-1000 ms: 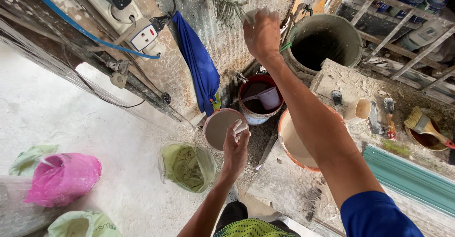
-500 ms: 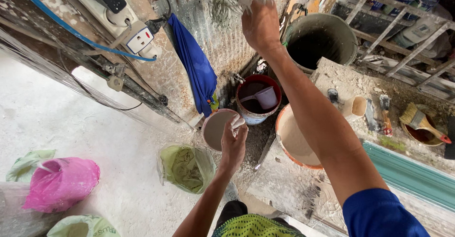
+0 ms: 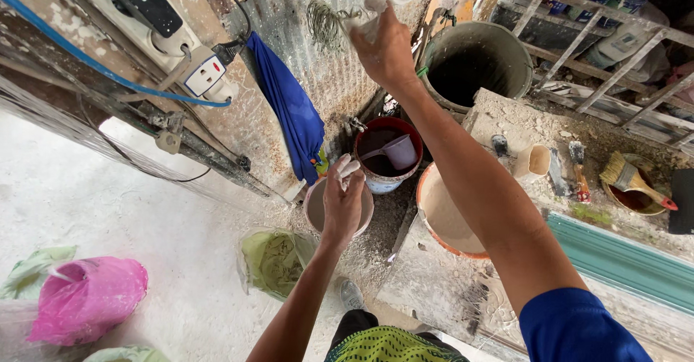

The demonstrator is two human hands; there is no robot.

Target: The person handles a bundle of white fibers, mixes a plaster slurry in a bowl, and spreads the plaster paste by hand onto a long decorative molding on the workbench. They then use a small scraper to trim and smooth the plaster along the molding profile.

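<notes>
My left hand (image 3: 343,201) is closed on a small white crumpled piece (image 3: 345,167), right above a small round bowl of pale paste (image 3: 315,210) on the floor. My right hand (image 3: 385,49) is raised high in front of the corrugated metal wall (image 3: 336,80) and pinches another whitish scrap (image 3: 367,13) at its fingertips. My right forearm crosses over an orange-rimmed basin with pale mix (image 3: 438,217).
A red bucket with a purple scoop (image 3: 397,151) stands by the wall, a large dark barrel (image 3: 473,69) behind it. A blue cloth (image 3: 290,112) hangs on the wall. Brushes and a cup (image 3: 536,161) lie on a dusty ledge. Green (image 3: 273,261) and pink bags (image 3: 87,297) sit on the floor.
My right hand has risen higher along the metal wall with the scrap in its fingers. My left hand stays over the small bowl.
</notes>
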